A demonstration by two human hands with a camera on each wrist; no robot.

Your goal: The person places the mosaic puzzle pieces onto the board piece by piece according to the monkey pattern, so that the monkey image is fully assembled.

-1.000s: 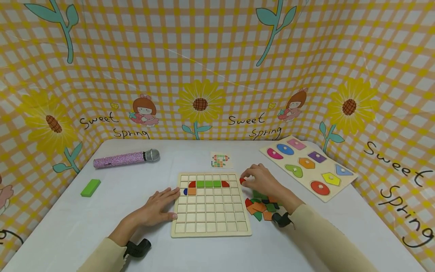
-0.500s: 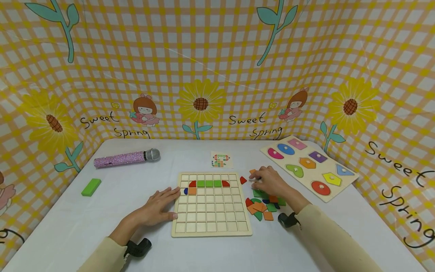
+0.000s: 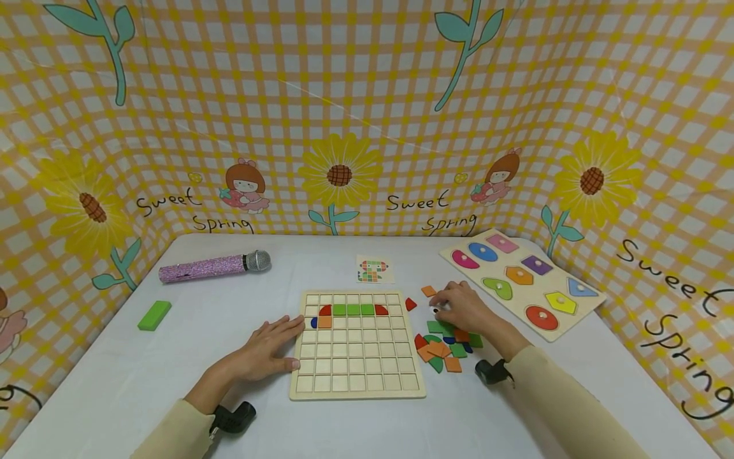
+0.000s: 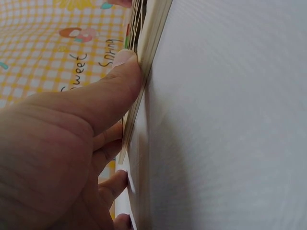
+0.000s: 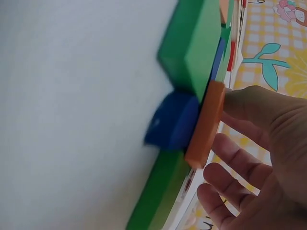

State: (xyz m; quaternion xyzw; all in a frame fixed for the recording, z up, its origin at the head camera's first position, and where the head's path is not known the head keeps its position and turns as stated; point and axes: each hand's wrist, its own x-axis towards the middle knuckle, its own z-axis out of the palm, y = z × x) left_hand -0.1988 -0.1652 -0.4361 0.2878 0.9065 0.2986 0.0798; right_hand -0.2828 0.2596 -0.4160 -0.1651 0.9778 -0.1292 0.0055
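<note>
My left hand (image 3: 266, 350) lies with extended fingers at the left edge of the wooden grid board (image 3: 357, 394); in the left wrist view its thumb (image 4: 117, 88) touches the board's rim. Red, green, orange and blue tiles sit in the board's upper rows. To the right of the board, my right hand (image 3: 461, 309) reaches down with bent fingers. A small white piece with a black dot (image 3: 435, 310) shows at its fingertips; I cannot tell whether they pinch it. A red quarter-round tile (image 3: 411, 305) and an orange tile (image 3: 429, 291) lie beside this hand.
A pile of colored tiles (image 3: 438, 349) lies below the right hand. Behind the board is a pattern card (image 3: 375, 269). A knobbed shape puzzle (image 3: 522, 296) lies at the right, a glittery microphone (image 3: 215, 266) and a green block (image 3: 155, 315) at the left.
My right hand has left the red tile beside the board and moved right, past the orange tile, to the white dotted piece. My left hand stays in place.
</note>
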